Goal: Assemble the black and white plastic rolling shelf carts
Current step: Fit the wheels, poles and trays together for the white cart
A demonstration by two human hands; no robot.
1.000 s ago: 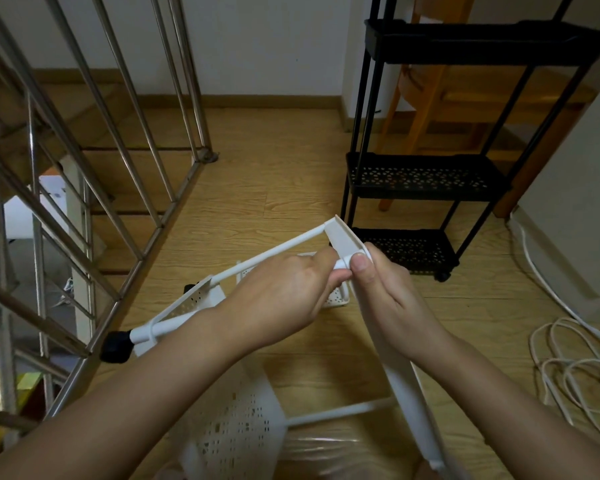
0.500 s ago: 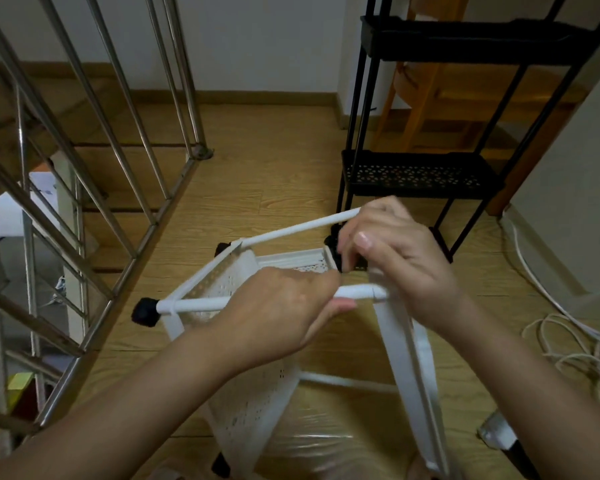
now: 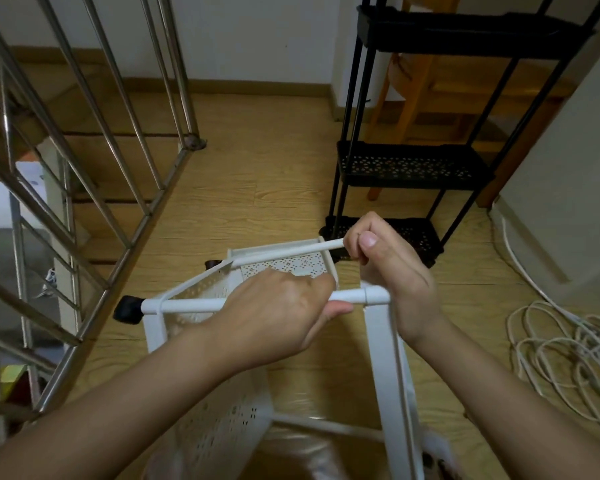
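Curled round the near pole of the white cart, the left hand holds it; just beyond, the right hand grips the far pole at its end. Past both hands the black cart stands upright.

We have the white cart tipped on its side on the wooden floor. Our left hand grips the near pole around its middle, thumb underneath. Our right hand curls round the free end of the far pole, thumb on top. A black caster caps the near pole's left end. The black cart stands upright toward the floor's far right corner, with a wooden chair behind it. A white cable lies coiled along the right edge, and a steel railing runs along the left.
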